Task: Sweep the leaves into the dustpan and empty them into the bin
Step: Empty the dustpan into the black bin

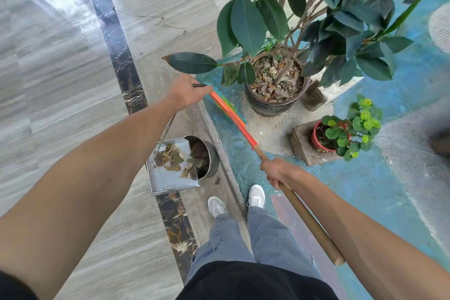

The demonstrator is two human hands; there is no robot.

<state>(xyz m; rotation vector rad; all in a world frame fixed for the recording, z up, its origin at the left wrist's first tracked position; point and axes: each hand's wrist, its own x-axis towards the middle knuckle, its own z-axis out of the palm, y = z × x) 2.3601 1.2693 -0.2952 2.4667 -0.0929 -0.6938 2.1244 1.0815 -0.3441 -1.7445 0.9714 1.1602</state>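
Note:
My left hand (187, 91) is closed on the thin dark handle of the metal dustpan (168, 178), which hangs tilted with its front lip over the round metal bin (213, 158). Several brown and green leaves (174, 157) lie on the pan near that lip. More leaves show inside the bin. My right hand (276, 173) grips the wooden handle of the broom (243, 130). The broom's orange neck and coloured bristles reach up toward my left hand, above the blue floor.
A large potted rubber plant (275, 95) stands just right of the broom head. A small red pot with a green plant (326, 139) sits on a stone block. One leaf (217, 180) lies on the floor by the bin. My feet (236, 200) straddle the step edge.

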